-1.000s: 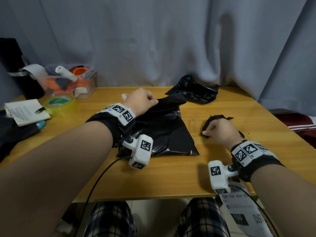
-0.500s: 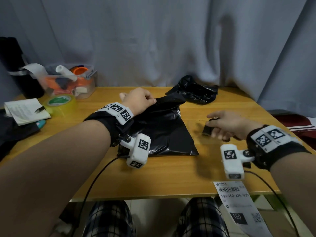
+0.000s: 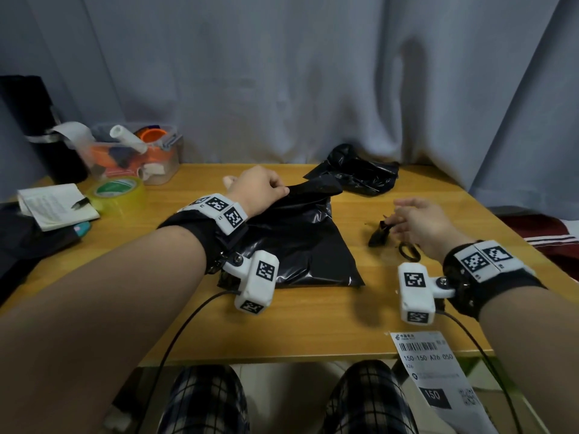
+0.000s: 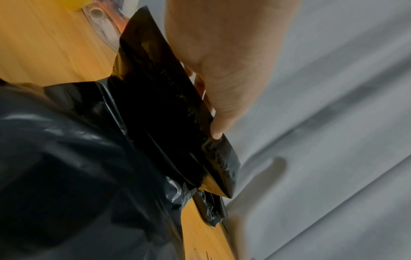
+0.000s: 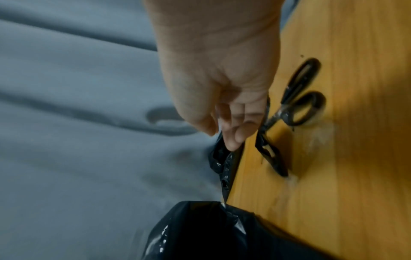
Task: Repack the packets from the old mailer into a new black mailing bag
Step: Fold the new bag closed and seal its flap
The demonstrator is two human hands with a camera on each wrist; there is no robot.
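The new black mailing bag (image 3: 300, 245) lies flat at the table's middle. My left hand (image 3: 275, 191) grips its raised top flap (image 4: 164, 98), thumb on the flap's edge and fingers behind it. The crumpled old mailer (image 3: 360, 173) sits at the back of the table, beyond the bag. My right hand (image 3: 404, 211) hovers with loose fingers, holding nothing, just above black scissors (image 3: 407, 250) that lie on the table with a black plastic scrap (image 5: 269, 154) at their blades. No packets show in any view.
A clear box of supplies (image 3: 138, 155), a yellow-green tape roll (image 3: 116, 189), a notebook (image 3: 53, 202) and a black bottle (image 3: 31, 126) stand at the left. A shipping label (image 3: 432, 364) hangs off the near table edge at the right. A grey curtain (image 3: 313, 73) hangs behind.
My right hand has let go of the scissors, lifted off the table and spread its fingers. The left hand keeps its grip on the bag's flap.
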